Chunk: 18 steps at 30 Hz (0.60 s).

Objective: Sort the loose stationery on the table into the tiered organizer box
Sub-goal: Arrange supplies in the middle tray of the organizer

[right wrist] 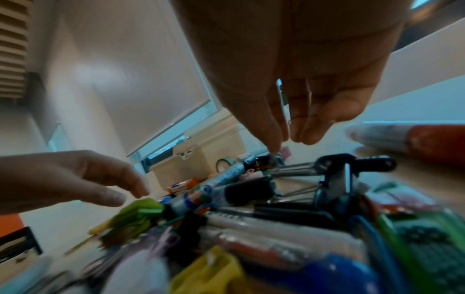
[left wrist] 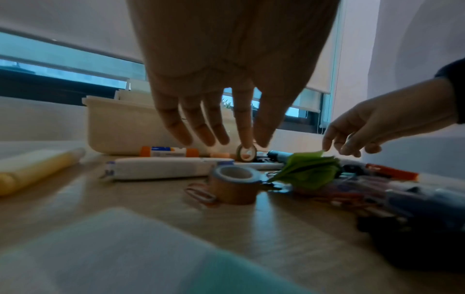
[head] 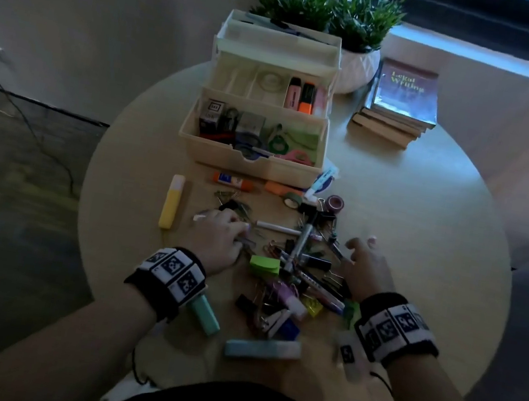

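Nearest the viewer, a pale blue highlighter (head: 262, 348) lies on the round table (head: 422, 246), just ahead of the loose stationery pile (head: 300, 272). Left hand (head: 220, 240) hangs over the pile's left edge, fingers (left wrist: 198, 127) extended downward and spread, gripping nothing. Right hand (head: 364, 271) hovers at the pile's right side, fingers relaxed and empty. Beyond the pile stands the tiered organizer box (head: 252, 160), its trays open.

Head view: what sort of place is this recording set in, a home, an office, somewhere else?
Probably a home or a small office corner, not a workshop: a round wooden table by a window, potted plants on its far edge, and a stack of books, the top one titled "Legal Writing". Which of the two, I cannot tell.
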Each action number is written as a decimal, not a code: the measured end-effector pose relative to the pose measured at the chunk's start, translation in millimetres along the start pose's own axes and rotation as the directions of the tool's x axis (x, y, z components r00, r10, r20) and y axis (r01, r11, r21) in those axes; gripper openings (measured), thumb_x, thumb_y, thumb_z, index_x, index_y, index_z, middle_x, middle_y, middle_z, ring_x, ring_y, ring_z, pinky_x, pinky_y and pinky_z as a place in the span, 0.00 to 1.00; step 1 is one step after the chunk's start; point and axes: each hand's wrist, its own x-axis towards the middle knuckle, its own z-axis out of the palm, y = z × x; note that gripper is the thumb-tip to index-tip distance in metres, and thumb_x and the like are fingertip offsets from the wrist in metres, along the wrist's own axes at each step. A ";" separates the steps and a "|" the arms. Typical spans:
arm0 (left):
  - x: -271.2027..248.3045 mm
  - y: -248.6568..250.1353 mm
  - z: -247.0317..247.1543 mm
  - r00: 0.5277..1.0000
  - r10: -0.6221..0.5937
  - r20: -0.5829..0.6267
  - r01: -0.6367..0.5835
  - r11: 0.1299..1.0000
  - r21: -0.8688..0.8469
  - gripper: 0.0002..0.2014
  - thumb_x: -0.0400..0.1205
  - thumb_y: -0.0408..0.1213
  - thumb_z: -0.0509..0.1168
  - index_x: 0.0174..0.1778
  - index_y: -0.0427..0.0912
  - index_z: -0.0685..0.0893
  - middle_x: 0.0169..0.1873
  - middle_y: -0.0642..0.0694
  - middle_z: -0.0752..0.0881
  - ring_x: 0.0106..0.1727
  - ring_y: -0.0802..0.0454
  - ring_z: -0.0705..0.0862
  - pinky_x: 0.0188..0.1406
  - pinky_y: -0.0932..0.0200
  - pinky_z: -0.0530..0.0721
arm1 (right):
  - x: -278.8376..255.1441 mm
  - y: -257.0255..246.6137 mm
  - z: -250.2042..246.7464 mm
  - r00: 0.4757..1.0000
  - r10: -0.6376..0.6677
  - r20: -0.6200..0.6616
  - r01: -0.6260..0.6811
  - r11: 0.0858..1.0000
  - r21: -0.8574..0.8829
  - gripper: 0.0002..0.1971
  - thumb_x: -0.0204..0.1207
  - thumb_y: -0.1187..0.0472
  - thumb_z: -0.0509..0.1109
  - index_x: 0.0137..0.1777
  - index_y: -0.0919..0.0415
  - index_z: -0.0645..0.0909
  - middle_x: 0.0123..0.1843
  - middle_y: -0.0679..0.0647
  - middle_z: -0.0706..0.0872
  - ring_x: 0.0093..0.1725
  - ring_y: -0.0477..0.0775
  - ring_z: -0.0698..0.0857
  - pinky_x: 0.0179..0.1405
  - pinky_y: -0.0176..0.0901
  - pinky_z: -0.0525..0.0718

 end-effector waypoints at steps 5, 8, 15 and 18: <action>-9.5 30.9 15.8 0.980 0.122 0.154 -0.118 0.992 -0.036 0.20 0.79 0.43 0.65 0.68 0.50 0.77 0.66 0.46 0.75 0.69 0.47 0.72 0.67 0.52 0.73 | -37.9 -18.7 10.4 0.927 -0.321 0.195 0.297 0.944 0.142 0.14 0.76 0.60 0.68 0.61 0.49 0.79 0.55 0.50 0.80 0.55 0.54 0.83 0.51 0.41 0.80; -6.9 36.9 21.5 0.984 0.104 0.147 -0.106 0.994 0.002 0.18 0.80 0.40 0.62 0.67 0.50 0.78 0.67 0.47 0.77 0.68 0.46 0.73 0.67 0.50 0.74 | -48.9 -25.0 21.7 0.874 -0.345 0.341 0.361 0.932 0.017 0.20 0.78 0.55 0.66 0.70 0.50 0.75 0.63 0.52 0.75 0.58 0.52 0.79 0.58 0.40 0.79; -0.2 23.2 11.4 0.989 -0.012 -0.148 -0.001 0.996 -0.090 0.13 0.83 0.35 0.59 0.58 0.38 0.85 0.57 0.39 0.84 0.60 0.40 0.79 0.62 0.48 0.75 | -44.0 -15.0 14.2 0.958 -0.261 0.117 0.245 0.960 0.136 0.14 0.78 0.61 0.65 0.63 0.55 0.79 0.60 0.52 0.80 0.56 0.53 0.81 0.56 0.43 0.80; -4.9 6.9 8.7 0.979 -0.062 -0.192 0.050 0.997 -0.066 0.12 0.81 0.34 0.62 0.55 0.39 0.87 0.56 0.37 0.84 0.58 0.37 0.79 0.57 0.47 0.78 | -27.3 29.1 -8.9 0.970 0.063 -0.233 -0.033 0.991 0.129 0.16 0.76 0.62 0.67 0.63 0.60 0.79 0.65 0.63 0.79 0.65 0.63 0.76 0.66 0.50 0.70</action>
